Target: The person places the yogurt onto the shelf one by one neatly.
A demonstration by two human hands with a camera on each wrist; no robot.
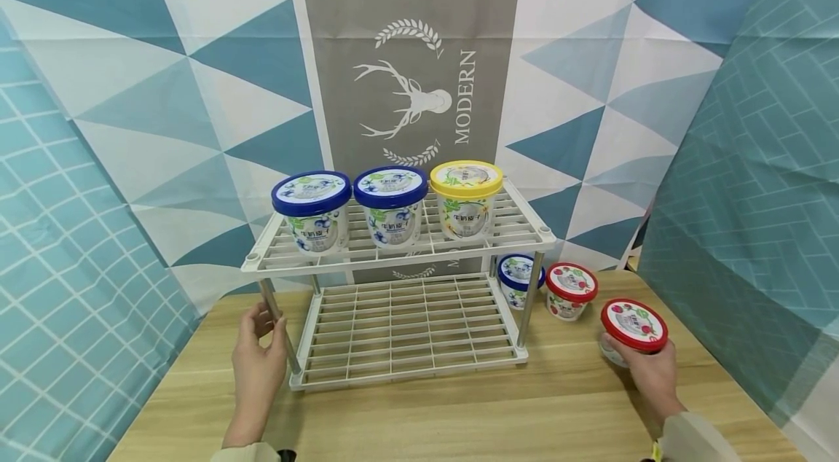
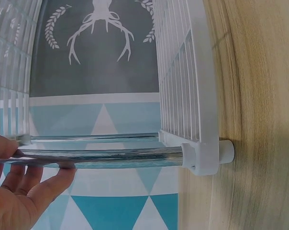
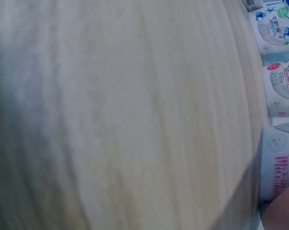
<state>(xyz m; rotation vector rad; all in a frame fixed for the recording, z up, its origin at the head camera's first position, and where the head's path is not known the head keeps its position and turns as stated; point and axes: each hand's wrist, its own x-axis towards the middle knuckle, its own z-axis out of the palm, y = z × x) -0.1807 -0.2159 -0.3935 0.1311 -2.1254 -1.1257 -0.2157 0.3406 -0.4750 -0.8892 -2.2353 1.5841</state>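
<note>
My left hand (image 1: 258, 367) holds the front left metal post (image 2: 125, 157) of a white two-tier rack (image 1: 406, 378). In the left wrist view its thumb lies on one side of the post and the fingers on the other. Off to the right, my right hand (image 1: 655, 374) grips a white paper tub with a red lid (image 1: 634, 325), strawberries printed on it. At the edge of the right wrist view, part of that hand (image 3: 285, 211) covers the tub's lower wall. Another red-lidded tub (image 1: 572, 287) stands on the wooden table just left of it.
Two blue-lidded tubs (image 1: 312, 210) and a yellow-lidded tub (image 1: 467, 196) line the rack's upper shelf. A smaller-looking blue-lidded tub (image 1: 519, 278) stands on the table behind the right post (image 1: 529, 302). Patterned cloth (image 1: 229, 83) hangs behind and at both sides.
</note>
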